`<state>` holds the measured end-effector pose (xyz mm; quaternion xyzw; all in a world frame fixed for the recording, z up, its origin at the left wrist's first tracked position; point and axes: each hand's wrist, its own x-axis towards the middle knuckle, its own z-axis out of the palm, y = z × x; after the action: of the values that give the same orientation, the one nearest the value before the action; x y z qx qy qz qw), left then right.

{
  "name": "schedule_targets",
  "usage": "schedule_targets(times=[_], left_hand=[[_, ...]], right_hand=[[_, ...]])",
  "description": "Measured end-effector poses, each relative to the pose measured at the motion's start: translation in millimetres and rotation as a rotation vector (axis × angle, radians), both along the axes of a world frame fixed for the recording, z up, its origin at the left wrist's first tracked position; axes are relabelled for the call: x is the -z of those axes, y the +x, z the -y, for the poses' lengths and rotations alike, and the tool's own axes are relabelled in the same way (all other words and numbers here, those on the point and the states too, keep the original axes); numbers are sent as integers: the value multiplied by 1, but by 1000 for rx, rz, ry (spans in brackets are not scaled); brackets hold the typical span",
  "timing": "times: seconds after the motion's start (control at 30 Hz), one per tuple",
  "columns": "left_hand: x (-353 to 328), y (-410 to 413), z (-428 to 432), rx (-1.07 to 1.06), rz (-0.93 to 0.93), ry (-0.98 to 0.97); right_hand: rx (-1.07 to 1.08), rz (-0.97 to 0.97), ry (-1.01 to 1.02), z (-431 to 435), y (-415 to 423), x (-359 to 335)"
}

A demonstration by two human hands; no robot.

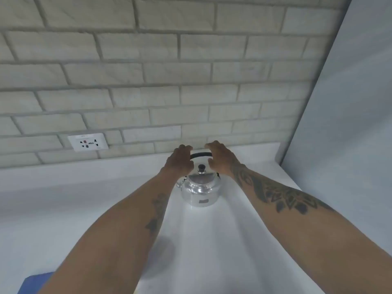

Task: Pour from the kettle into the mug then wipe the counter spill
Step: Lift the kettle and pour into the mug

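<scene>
A shiny metal kettle (200, 190) with a black arched handle and a black lid knob stands on the white counter (212, 240) near the back wall. My left hand (180, 161) hovers at the left end of the handle, fingers curled and apart. My right hand (219, 158) hovers at the right end of the handle, fingers spread. Neither hand clearly grips the handle. No mug shows in view. A faint grey patch (163, 253) lies on the counter by my left forearm.
A brick-pattern wall (169, 81) rises behind the counter, with a white power socket (88, 142) at the left. A pale side panel (350, 124) closes the right side. A blue object (36, 283) sits at the lower left corner.
</scene>
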<state>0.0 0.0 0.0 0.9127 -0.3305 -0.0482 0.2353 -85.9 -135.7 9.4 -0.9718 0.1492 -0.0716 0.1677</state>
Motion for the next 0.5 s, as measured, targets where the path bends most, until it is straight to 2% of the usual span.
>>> schedule_targets(times=[0.17, 0.3, 0.5], left_hand=[[10, 7, 7, 16, -48, 57], [14, 14, 14, 7, -5, 21], [12, 17, 15, 46, -28, 71]], right_hand=[[-13, -19, 16, 5, 15, 11], [24, 40, 183, 8, 22, 15], [39, 88, 397, 8, 23, 16]])
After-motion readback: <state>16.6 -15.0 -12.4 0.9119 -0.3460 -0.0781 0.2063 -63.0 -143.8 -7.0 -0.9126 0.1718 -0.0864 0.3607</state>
